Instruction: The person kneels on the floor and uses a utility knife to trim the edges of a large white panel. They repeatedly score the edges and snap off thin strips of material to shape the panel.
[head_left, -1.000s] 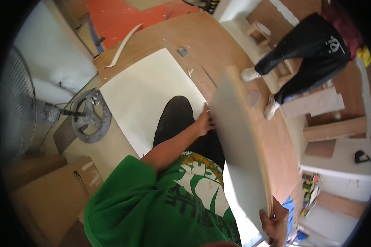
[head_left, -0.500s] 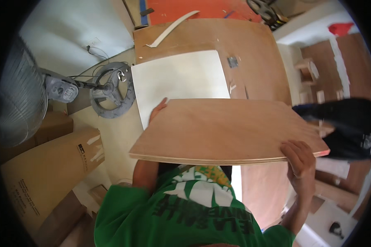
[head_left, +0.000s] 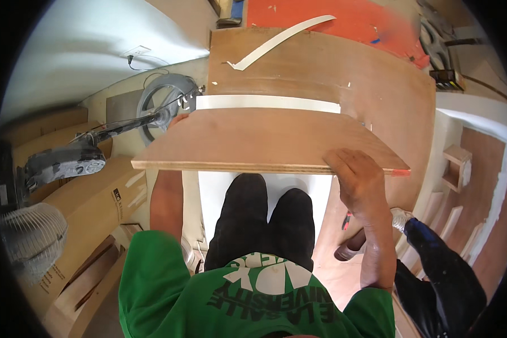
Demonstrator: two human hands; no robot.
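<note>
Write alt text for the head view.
A board is held over a white sheet, the right hand on its near edge, the left hand, mostly hidden, at its far left corner. A fan is at left, another person's legs at lower right.

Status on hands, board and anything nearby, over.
Left hand at far left edge of wooden board, grip mostly hidden. Right hand gripping near edge, right side. Board above white sheet; co-worker's leg at right.

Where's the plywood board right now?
Centre of the head view: the plywood board is held above the white sheet, left hand at its left edge, right hand gripping its near edge.
</note>
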